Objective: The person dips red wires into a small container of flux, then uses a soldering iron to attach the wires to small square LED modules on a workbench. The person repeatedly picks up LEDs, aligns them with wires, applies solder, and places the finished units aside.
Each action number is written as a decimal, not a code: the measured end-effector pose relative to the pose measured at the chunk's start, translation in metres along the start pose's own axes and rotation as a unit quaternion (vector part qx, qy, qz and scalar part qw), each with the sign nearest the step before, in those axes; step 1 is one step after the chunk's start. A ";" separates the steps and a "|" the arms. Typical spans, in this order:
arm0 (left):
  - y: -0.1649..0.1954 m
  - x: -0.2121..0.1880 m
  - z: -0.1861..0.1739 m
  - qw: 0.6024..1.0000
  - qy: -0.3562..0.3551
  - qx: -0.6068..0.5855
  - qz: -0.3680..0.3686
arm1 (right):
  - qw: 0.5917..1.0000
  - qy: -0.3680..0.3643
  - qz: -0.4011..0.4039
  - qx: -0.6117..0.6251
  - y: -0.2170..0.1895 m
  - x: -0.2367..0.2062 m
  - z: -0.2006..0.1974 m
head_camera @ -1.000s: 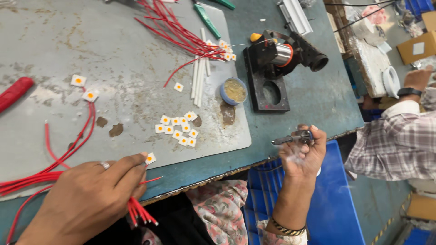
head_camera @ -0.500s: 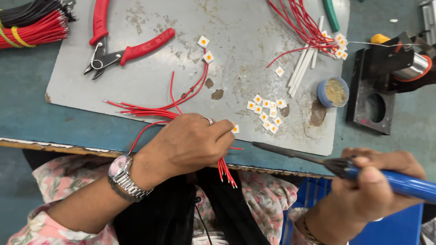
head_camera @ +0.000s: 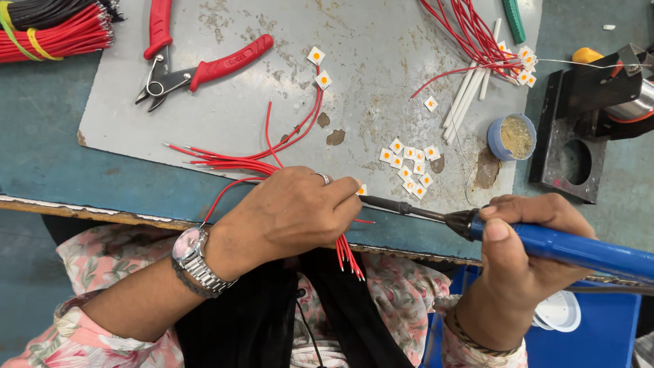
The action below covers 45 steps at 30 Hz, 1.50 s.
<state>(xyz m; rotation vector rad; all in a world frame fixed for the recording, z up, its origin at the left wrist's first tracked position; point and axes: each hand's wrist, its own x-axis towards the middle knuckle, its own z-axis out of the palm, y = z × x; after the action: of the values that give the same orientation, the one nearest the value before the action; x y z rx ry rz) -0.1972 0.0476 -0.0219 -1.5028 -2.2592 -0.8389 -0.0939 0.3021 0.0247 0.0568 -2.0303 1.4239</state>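
My left hand (head_camera: 294, 211) is closed around a bunch of thin red wires (head_camera: 238, 163) at the near edge of the grey work mat (head_camera: 225, 116), pinching a small white square chip with an orange centre (head_camera: 361, 190) at its fingertips. My right hand (head_camera: 524, 249) grips a blue-handled soldering iron (head_camera: 565, 247). Its dark tip (head_camera: 381, 202) reaches left to the chip at my left fingers. A cluster of several more white chips (head_camera: 410, 165) lies just beyond the tip.
Red-handled cutters (head_camera: 197, 65) lie at the mat's upper left, with bundled red and black wires (head_camera: 51, 31) beside them. A small blue pot of flux (head_camera: 512, 136), white sleeves (head_camera: 470, 95), more red wires (head_camera: 470, 34) and a black iron stand (head_camera: 579, 136) sit to the right.
My right hand brought the soldering iron from the table's right side to the chip at my left fingers. My left hand stays closed on the wires. The view swung left and closer.
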 end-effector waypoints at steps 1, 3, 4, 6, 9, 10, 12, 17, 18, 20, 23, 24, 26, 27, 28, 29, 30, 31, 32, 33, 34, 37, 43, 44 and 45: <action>0.000 0.000 0.000 1.000 0.002 -0.005 0.000 | 1.000 -0.002 0.003 -0.001 0.000 0.000 0.000; 0.000 0.000 0.000 1.000 -0.005 -0.002 -0.001 | 1.000 -0.004 0.007 -0.005 -0.002 0.000 0.002; 0.000 0.000 0.000 1.000 -0.009 -0.001 -0.001 | 1.000 -0.006 0.010 -0.008 -0.003 0.000 0.002; 0.000 0.000 0.000 1.000 -0.016 -0.003 -0.002 | 1.000 -0.009 0.016 -0.016 -0.006 -0.001 0.004; 0.000 -0.001 0.000 1.000 -0.013 -0.003 -0.002 | 0.999 -0.022 0.017 -0.036 -0.010 0.001 0.004; 0.000 -0.001 0.000 1.000 -0.010 -0.002 -0.002 | 0.999 -0.023 0.017 -0.039 -0.010 0.001 0.004; 0.001 -0.002 0.000 1.000 -0.010 0.001 -0.002 | 0.999 -0.021 0.018 -0.041 -0.010 -0.001 0.003; 0.001 -0.001 0.000 1.000 -0.003 0.009 -0.002 | 1.000 0.008 -0.018 -0.012 -0.003 0.004 -0.003; 0.001 -0.001 0.000 1.000 -0.005 0.012 -0.003 | 1.000 0.008 -0.017 -0.011 -0.003 0.003 -0.004; 0.002 -0.001 -0.001 1.000 -0.007 0.017 -0.002 | 1.000 0.000 -0.009 -0.014 -0.005 0.001 -0.004; 0.002 -0.001 0.000 1.000 -0.012 0.024 0.001 | 0.999 -0.021 0.008 -0.034 -0.007 -0.001 -0.002; 0.001 -0.001 -0.001 1.000 -0.017 0.026 0.003 | 0.999 -0.025 0.014 -0.047 -0.008 0.001 -0.002; 0.001 -0.001 -0.001 0.999 -0.022 0.028 0.004 | 0.998 -0.029 0.023 -0.060 -0.010 0.003 -0.001; 0.002 -0.001 -0.001 0.999 -0.021 0.028 0.004 | 0.997 -0.029 0.027 -0.061 -0.011 0.004 0.000; 0.002 0.000 -0.001 0.999 -0.021 0.028 0.004 | 0.997 -0.029 0.030 -0.064 -0.012 0.004 0.001; 0.002 -0.001 -0.002 0.999 -0.022 0.023 0.003 | 0.997 -0.030 0.034 -0.068 -0.014 0.003 0.002; 0.002 -0.001 -0.002 1.000 -0.024 0.017 0.002 | 0.996 -0.032 0.036 -0.075 -0.015 0.003 0.003; 0.002 -0.001 -0.002 1.000 -0.025 0.012 0.001 | 0.996 -0.033 0.039 -0.079 -0.016 0.003 0.004; 0.002 -0.001 -0.002 1.000 -0.027 0.013 0.000 | 0.995 -0.034 0.041 -0.082 -0.017 0.003 0.006; 0.002 0.000 -0.001 0.999 -0.029 0.014 -0.001 | 0.995 -0.034 0.043 -0.083 -0.018 0.002 0.007; 0.003 0.000 -0.002 0.999 -0.030 0.015 -0.002 | 0.995 -0.034 0.043 -0.082 -0.019 0.002 0.008; 0.003 0.000 -0.001 0.999 -0.026 0.022 -0.001 | 0.995 -0.040 0.041 -0.083 -0.021 0.004 0.010; 0.003 -0.001 -0.002 0.999 -0.034 0.025 -0.003 | 0.993 -0.062 0.030 -0.098 -0.020 0.011 0.006; 0.003 -0.001 -0.002 0.999 -0.036 0.023 -0.004 | 0.994 -0.058 0.028 -0.093 -0.020 0.010 0.005; 0.003 -0.001 -0.001 0.999 -0.039 0.022 -0.005 | 0.995 -0.047 0.029 -0.080 -0.020 0.008 0.005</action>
<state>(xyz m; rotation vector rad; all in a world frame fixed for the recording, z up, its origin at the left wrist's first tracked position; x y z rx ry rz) -0.1942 0.0468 -0.0203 -1.5316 -2.3255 -0.7410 -0.0948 0.2919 0.0447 -0.0032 -2.2340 1.3093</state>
